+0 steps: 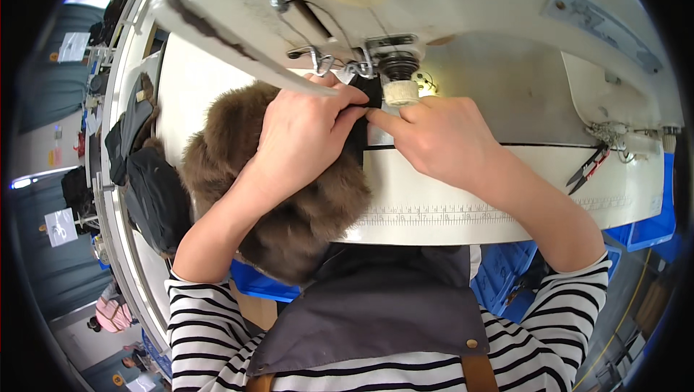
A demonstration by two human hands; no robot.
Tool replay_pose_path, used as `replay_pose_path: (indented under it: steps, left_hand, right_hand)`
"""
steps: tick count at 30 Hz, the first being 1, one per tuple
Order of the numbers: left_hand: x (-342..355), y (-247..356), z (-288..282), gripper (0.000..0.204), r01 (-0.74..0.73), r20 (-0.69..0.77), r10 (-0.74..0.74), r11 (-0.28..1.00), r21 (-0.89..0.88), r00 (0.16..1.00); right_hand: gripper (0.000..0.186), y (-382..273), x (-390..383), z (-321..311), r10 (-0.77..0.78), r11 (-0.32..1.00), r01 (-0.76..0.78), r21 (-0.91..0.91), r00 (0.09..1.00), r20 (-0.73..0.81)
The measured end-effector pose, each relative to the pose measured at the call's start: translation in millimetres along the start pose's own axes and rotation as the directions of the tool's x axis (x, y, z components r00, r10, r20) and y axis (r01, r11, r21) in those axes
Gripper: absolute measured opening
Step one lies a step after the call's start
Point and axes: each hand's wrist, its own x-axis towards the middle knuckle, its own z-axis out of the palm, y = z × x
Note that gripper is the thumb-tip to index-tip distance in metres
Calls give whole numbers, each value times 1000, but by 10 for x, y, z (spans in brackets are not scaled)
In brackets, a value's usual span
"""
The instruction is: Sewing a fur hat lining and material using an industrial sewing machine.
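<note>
Brown fur piece (289, 211) lies bunched on the sewing table under my left forearm and spills over the front edge. A dark fabric strip (370, 94) runs from it up beside the sewing machine's (463, 1) presser area. My left hand (307, 121) is closed, thumb and fingers pinching the strip's edge. Across from it my right hand (441, 131) is also closed, its fingertips meeting the strip just right of the left thumb. The needle and presser foot are mostly hidden behind my hands and the machine parts.
Black-and-red thread snips (589, 168) lie on the right of the table near a thread tangle (611, 131). A ruler scale (434, 215) runs along the front edge. Dark garment pieces (152, 197) are piled at left. Blue bins (506, 269) stand below the table.
</note>
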Motion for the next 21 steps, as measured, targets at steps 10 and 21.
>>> replay_pose_path:
  steps: [10, 21]
  left_hand:
    - [0, -26, 124, 11, -91, -181, 82, 995, -44, 980]
    - [-43, 7, 215, 12, -76, -185, 70, 997, -27, 980]
  right_hand:
    - [30, 24, 16, 24, -35, 998, 33, -44, 998, -50]
    - [30, -22, -19, 37, -50, 995, 39, -92, 991, -127]
